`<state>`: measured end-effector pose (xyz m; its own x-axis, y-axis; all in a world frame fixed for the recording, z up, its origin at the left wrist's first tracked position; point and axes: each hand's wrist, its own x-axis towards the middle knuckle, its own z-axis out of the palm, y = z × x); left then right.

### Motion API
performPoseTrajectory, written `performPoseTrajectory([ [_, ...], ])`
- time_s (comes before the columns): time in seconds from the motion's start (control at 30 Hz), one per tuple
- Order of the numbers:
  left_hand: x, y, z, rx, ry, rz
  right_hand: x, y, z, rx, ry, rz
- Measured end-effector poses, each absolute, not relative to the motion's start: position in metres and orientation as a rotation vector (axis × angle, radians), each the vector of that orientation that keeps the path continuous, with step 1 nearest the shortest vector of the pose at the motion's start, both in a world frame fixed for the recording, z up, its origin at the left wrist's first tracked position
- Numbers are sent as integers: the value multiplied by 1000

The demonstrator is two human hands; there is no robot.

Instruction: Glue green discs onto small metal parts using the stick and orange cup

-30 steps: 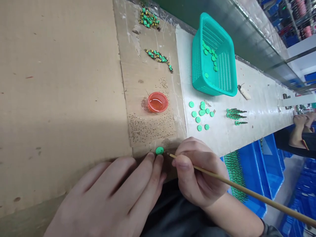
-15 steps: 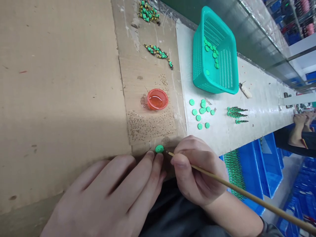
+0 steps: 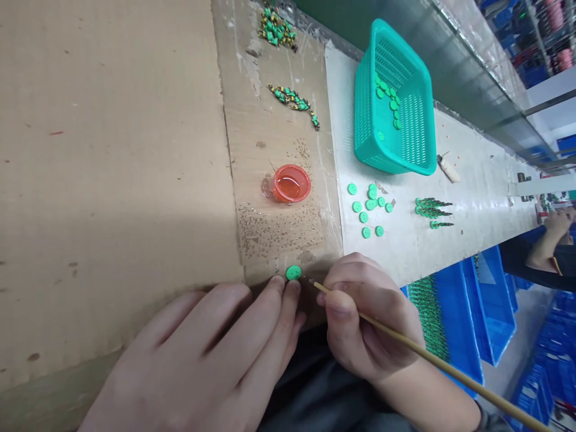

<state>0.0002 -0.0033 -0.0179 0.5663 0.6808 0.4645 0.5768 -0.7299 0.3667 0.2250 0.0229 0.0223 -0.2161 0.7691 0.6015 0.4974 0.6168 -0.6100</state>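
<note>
A small green disc (image 3: 293, 273) lies at the near edge of the cardboard sheet (image 3: 112, 150). My left hand (image 3: 211, 354) rests flat on the cardboard, two fingertips touching the disc's near side. My right hand (image 3: 366, 321) grips a thin wooden stick (image 3: 427, 360) like a pen. The stick's tip sits just right of the disc. A red cup of clear liquid (image 3: 291, 183) stands beyond the disc, with tiny brass-coloured bits (image 3: 279, 228) scattered around it.
Several loose green discs (image 3: 369, 210) and green pin parts (image 3: 431, 209) lie on the white bench. A teal basket (image 3: 391, 102) holds more discs. Green-yellow parts (image 3: 294, 102) lie farther back. Blue bins (image 3: 463, 312) sit below. Another person's arm (image 3: 546, 240) is at far right.
My right hand and the stick have drawn back slightly to the right of the disc. My left hand stays against the disc.
</note>
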Motion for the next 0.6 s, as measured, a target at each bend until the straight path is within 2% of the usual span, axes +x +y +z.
performPoseTrajectory([
  [0.37, 2, -1, -16, 2602, 1081, 908, 223, 23, 22, -1065, -1886, 397],
  [0.6, 3, 0, -13, 2592, 1089, 907, 218, 23, 18, -1145, -1672, 519],
])
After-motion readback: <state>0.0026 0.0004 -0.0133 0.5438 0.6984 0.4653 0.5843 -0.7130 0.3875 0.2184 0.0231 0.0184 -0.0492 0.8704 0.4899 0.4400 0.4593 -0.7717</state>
